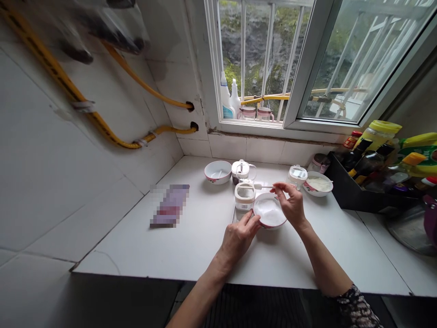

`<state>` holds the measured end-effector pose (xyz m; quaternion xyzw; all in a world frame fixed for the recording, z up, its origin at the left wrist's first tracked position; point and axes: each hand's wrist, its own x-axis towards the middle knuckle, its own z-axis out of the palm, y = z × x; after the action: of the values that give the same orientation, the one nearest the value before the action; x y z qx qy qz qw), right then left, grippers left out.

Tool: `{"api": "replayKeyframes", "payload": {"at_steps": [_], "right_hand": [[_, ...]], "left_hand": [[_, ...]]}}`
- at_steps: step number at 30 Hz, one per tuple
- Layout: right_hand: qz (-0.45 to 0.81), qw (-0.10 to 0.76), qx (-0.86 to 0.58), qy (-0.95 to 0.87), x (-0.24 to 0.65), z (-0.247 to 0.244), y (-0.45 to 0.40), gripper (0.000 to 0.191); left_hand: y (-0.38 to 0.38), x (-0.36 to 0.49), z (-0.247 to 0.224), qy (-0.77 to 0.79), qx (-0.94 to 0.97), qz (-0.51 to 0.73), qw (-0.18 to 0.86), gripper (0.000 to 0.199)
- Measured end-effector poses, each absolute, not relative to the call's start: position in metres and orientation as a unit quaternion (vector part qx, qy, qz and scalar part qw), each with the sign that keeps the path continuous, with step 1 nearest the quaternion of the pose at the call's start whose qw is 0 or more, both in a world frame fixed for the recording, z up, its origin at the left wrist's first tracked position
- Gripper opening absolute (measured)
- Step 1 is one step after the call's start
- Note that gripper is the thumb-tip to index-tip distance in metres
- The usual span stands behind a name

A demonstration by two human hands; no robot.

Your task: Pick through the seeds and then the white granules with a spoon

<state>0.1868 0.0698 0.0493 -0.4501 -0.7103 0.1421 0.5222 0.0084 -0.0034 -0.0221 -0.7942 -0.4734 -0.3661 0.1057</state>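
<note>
My left hand [241, 234] grips the near left rim of a bowl of white grains [270, 210]. My right hand [289, 202] pinches the handle of a small white spoon [261, 186] above the bowl's far side. The spoon's head reaches over an open-topped clear jar [245, 196] with a cream rim, just left of the bowl; what the spoon carries is too small to tell. Behind that jar stands another lidded jar [240, 170] with dark contents.
A white bowl [217, 173] with a spoon inside stands at the back left. On the right are a lidded jar [298, 175], a bowl of white food [318, 183] and a black box of bottles [358, 191]. A blurred purple item [170, 206] lies left.
</note>
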Motion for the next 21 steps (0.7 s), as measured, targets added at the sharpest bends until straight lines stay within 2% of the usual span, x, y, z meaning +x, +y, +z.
{"api": "replayKeyframes", "payload": {"at_steps": [6, 21], "right_hand": [[0.222, 0.481, -0.489, -0.693, 0.209, 0.046, 0.076, 0.012], [0.194, 0.447, -0.479, -0.73, 0.199, 0.046, 0.067, 0.016]], "left_hand": [[-0.003, 0.008, -0.022, -0.47, -0.796, -0.367, 0.104, 0.021], [-0.009, 0.012, -0.011, -0.521, -0.788, -0.326, 0.039, 0.021]]}}
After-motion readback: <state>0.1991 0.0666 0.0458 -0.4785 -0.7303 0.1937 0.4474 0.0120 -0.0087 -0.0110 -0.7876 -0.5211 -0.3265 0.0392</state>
